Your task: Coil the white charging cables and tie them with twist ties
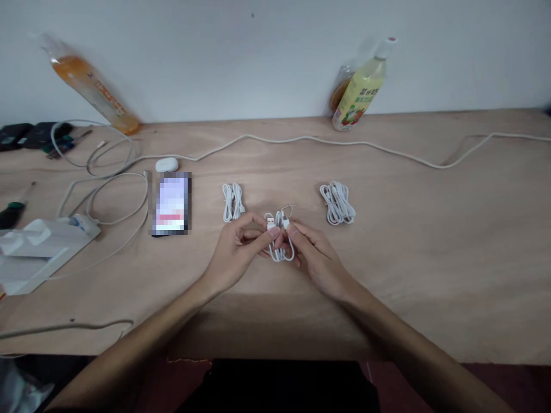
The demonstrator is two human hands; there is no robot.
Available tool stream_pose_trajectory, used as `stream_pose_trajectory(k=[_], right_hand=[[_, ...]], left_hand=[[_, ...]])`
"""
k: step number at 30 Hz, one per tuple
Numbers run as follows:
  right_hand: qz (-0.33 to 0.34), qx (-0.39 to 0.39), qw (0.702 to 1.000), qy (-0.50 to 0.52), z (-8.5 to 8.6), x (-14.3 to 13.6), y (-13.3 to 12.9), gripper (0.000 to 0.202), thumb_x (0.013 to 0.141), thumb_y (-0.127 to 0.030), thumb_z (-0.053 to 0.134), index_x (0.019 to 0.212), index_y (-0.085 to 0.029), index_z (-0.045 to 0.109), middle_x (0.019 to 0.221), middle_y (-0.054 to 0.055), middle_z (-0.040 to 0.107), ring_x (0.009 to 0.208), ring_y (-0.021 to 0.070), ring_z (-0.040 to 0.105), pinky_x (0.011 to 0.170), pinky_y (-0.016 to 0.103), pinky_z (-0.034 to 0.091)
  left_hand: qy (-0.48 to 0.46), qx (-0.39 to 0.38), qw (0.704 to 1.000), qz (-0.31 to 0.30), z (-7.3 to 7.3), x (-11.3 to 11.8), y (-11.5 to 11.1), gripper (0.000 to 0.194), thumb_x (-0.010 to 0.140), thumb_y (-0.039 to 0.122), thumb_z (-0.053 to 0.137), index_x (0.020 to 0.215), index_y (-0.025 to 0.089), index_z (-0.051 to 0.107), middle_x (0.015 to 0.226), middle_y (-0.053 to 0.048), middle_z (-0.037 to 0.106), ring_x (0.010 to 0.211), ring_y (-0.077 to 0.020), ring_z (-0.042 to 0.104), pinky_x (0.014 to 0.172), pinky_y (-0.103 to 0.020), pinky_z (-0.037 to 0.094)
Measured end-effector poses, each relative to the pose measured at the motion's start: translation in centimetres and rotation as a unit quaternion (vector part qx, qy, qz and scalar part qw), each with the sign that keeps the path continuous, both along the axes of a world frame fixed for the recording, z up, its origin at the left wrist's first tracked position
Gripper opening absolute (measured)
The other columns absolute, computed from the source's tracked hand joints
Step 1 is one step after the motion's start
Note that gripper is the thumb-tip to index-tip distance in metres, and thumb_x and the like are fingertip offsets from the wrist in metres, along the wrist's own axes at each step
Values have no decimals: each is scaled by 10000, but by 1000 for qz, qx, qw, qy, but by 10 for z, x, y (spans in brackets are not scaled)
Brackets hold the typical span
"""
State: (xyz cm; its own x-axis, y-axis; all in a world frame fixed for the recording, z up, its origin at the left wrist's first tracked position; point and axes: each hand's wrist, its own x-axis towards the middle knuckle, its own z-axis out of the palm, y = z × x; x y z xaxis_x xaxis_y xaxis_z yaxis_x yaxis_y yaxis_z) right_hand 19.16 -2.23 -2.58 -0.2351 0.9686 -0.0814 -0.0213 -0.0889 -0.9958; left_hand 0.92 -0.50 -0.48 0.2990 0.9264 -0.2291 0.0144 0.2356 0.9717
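Forearms [148,338] cross the near edge of the bench [413,246]; inward of its middle, the left hand [232,249] and right hand [321,258] pinch, thumbs against fingers, the coiled white cable [279,254] near its plugs [271,222]. Light, even pressure should prevent uncoiling.

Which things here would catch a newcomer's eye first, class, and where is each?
First come the left hand and right hand, at the centre, holding a coiled white cable between them. Next, the orange drink bottle, at the back left, and the yellow-labelled bottle, right of centre at the back, bring colour against the pale wall. The bright, pixelated screen, left of the hands, also stands out.
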Motion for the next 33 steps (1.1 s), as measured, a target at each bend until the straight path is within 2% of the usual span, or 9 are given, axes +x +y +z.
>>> stream_pose_trajectory(k=[5, 11, 18, 27, 33], right_hand=[[-6, 18, 1000, -6, 0, 2, 1, 535, 1050, -688, 538, 804, -242, 701, 939, 48, 615, 868, 211, 582, 734, 340, 483], [-5, 22, 1000, -17, 4, 3, 0, 542, 1038, -705, 548, 811, -240, 710, 1031, 60, 643, 920, 215, 602, 756, 341, 509], [-11, 4, 1000, -9, -1, 4, 2, 526, 1042, -697, 541, 836, -248, 723, 998, 62, 654, 974, 237, 618, 763, 349, 513], [-5, 11, 1000, -10, 2, 4, 2, 503, 1052, -668, 542, 834, -249, 716, 995, 52, 642, 932, 222, 603, 762, 349, 493], [-1, 23, 1000, -9, -2, 3, 4, 486, 1072, -619, 530, 815, -242, 697, 988, 46, 636, 920, 210, 592, 775, 342, 477]], left_hand=[[-5, -1, 1000, -10, 1, 1, 1, 318, 868, 444, 869, 980, 210, 685, 847, -39, 855, 773, -200, 816, 689, -266, 646], [-8, -13, 1000, -8, 0, 1, 2, 354, 842, 469, 892, 978, 212, 690, 815, -32, 850, 751, -223, 823, 698, -301, 671], [-4, -3, 999, -32, 0, 0, 3, 361, 874, 480, 864, 1070, 193, 764, 939, -66, 876, 879, -247, 841, 706, -291, 672], [-5, -14, 1000, -10, 2, 1, 2, 339, 848, 454, 895, 934, 212, 674, 824, -34, 855, 782, -210, 821, 700, -274, 660], [-17, -8, 1000, -15, 0, 1, 3, 324, 857, 426, 888, 900, 215, 646, 760, -8, 835, 728, -172, 806, 674, -231, 646]])
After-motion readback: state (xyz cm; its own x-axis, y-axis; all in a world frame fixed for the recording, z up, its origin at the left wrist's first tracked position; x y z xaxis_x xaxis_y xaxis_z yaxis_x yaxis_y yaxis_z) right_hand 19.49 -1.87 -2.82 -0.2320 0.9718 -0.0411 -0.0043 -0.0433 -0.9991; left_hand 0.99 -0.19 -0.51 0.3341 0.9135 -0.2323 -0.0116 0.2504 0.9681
